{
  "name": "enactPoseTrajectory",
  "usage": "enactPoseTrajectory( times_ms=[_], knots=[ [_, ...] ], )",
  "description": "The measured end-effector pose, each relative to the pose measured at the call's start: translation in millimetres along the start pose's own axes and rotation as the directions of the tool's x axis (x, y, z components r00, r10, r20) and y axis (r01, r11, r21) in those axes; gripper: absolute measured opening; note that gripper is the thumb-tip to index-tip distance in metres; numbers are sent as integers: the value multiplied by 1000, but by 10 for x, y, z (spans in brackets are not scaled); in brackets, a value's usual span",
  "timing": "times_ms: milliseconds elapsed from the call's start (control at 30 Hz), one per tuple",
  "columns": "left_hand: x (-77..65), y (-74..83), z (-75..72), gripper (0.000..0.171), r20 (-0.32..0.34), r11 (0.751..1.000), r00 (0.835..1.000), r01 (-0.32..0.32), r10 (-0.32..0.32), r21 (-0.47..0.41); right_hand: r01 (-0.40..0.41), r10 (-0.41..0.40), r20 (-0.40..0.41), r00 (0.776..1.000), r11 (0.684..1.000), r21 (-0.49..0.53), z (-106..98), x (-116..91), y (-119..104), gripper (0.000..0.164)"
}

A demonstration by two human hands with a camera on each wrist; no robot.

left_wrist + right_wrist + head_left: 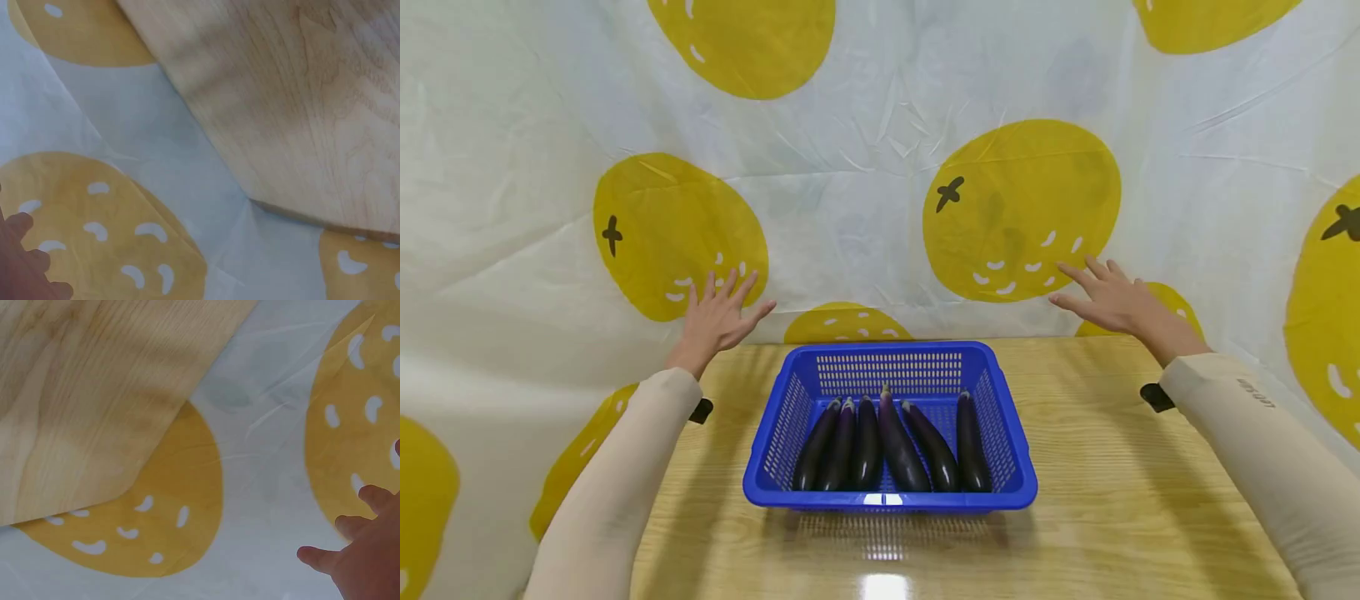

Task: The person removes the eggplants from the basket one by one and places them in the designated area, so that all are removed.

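A blue plastic basket (891,500) with slotted walls stands in the middle of the table. Inside it lie several dark purple eggplants (901,446), side by side with their stems toward the far wall; one at the right is set a little apart. My left hand (717,319) is raised beyond the basket's far left corner, fingers spread and holding nothing. Over to the right, my right hand (1108,296) is held up with its fingers extended, also bare. Each wrist view catches only some fingers, the left hand's fingers (39,259) and the right hand's fingers (353,528).
The light wooden table (1097,467) has its back edge and corners against a white cloth (850,225) printed with large yellow fruit. Dark straps with small black pieces show at both wrists, under light sleeves (617,475). Bright reflections lie in front of the basket.
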State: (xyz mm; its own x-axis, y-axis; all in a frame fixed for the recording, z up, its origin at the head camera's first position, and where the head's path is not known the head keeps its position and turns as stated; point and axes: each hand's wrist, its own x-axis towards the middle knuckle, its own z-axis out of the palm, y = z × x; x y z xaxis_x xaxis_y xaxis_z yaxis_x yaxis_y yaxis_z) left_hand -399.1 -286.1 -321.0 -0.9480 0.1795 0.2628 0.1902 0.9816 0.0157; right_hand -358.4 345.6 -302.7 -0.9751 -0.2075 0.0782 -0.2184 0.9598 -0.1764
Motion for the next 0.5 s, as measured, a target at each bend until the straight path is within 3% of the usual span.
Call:
enactPoseTrajectory(
  times_ms=[300,500],
  knots=[
    [-84,29,16,88,-1,998,1000,-1,1,-62,122,-122,-33,992,993,6,-57,71,-519,78],
    [-209,86,78,83,-24,971,1000,-14,8,-237,185,-183,-24,983,980,77,-88,98,-917,72]
  ],
)
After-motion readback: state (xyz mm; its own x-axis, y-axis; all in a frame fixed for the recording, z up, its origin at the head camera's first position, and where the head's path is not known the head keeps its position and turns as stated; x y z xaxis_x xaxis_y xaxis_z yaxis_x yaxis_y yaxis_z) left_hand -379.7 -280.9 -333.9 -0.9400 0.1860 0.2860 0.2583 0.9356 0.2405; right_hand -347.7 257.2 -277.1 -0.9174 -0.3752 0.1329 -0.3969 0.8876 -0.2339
